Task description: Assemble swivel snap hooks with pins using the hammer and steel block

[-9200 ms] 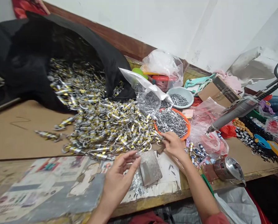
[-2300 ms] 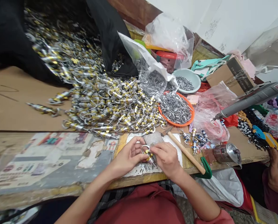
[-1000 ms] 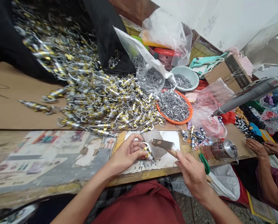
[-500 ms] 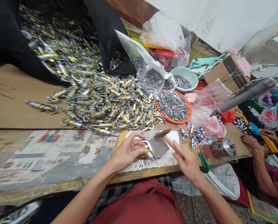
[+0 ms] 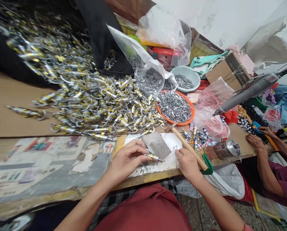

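Note:
A slim silver-and-gold metal keychain piece (image 5: 154, 156) is pinched between the thumb and fingers of my left hand (image 5: 129, 157), with its pointed end toward the right. Just behind it, a flat metal block (image 5: 156, 144) rests on white paper. My right hand (image 5: 188, 163) is low at the table edge with its fingers curled. What it holds, if anything, is hidden. Along that hand's right side lies a wooden-handled hammer (image 5: 188, 147), its head toward the orange bowl.
A big heap of similar pieces (image 5: 105, 106) covers the back left. Small metal parts fill an orange bowl (image 5: 193, 115) and a pale blue bowl (image 5: 197, 81). A grey electric screwdriver (image 5: 249, 93) hangs at right, above a metal mug (image 5: 227, 150). Another person's hand (image 5: 256, 141) is far right.
The hammer, raised in my right hand before, now lies on the table beside it. That hand has lowered. My left hand keeps the keychain piece, now turned more level.

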Demonstrator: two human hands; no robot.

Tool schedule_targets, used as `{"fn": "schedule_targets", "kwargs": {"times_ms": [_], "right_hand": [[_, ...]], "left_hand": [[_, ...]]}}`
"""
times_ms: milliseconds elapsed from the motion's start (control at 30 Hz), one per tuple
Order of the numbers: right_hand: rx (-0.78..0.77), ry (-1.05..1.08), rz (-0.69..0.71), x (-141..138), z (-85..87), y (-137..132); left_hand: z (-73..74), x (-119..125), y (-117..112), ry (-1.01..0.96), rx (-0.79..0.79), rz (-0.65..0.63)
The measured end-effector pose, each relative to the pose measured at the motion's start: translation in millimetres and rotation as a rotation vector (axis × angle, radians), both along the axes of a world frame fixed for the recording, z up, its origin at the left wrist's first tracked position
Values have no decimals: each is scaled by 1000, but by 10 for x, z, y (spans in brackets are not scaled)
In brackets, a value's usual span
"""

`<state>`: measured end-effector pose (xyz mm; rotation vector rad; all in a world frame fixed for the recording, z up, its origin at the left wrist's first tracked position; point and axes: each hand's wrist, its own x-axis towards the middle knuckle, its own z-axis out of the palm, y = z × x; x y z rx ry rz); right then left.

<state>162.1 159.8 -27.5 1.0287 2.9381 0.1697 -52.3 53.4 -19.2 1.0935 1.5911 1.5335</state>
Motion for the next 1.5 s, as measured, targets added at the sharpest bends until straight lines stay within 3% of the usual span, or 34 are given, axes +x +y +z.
{"fn": "schedule_targets", "kwargs": {"times_ms": [67, 133, 267, 367, 500, 667, 800, 867, 933, 1033, 1133, 1300, 1500], "right_hand": [[-32, -46, -34, -28, 3, -10], [-111, 53, -42, -51, 54, 57], [-400, 635, -76, -160, 264, 149], [-617, 968, -71, -372, 381, 24], [-801, 1018, 57, -659, 365, -201], [-855, 1024, 47, -715, 297, -255], [-841, 1038, 67, -653, 306, -268], [-739, 1038, 120, -607, 293, -282], [-543, 1012, 264, -550, 256, -280], [-236, 889, 598, -466, 194, -234], [-91, 784, 758, -429, 175, -179], [-94, 887, 705, -463, 169, -200], [-234, 1036, 430, -496, 95, -389]], "left_hand": [[4, 18, 0, 5, 12, -17], [19, 26, -15, 16, 0, -30], [45, 36, -63, 50, -12, -43], [32, 61, -72, 67, -5, -40], [22, 91, -55, 59, -21, 7], [84, 88, -47, 67, -5, -4], [116, 104, -50, 1, 44, -14], [132, 113, -56, -68, 27, 17], [158, 116, -66, -134, 6, 50], [208, 105, -85, -153, -2, 41], [248, 84, -103, -69, -12, -7], [284, 66, -123, 32, 11, -5], [224, 111, -198, -208, -182, -15]]}}
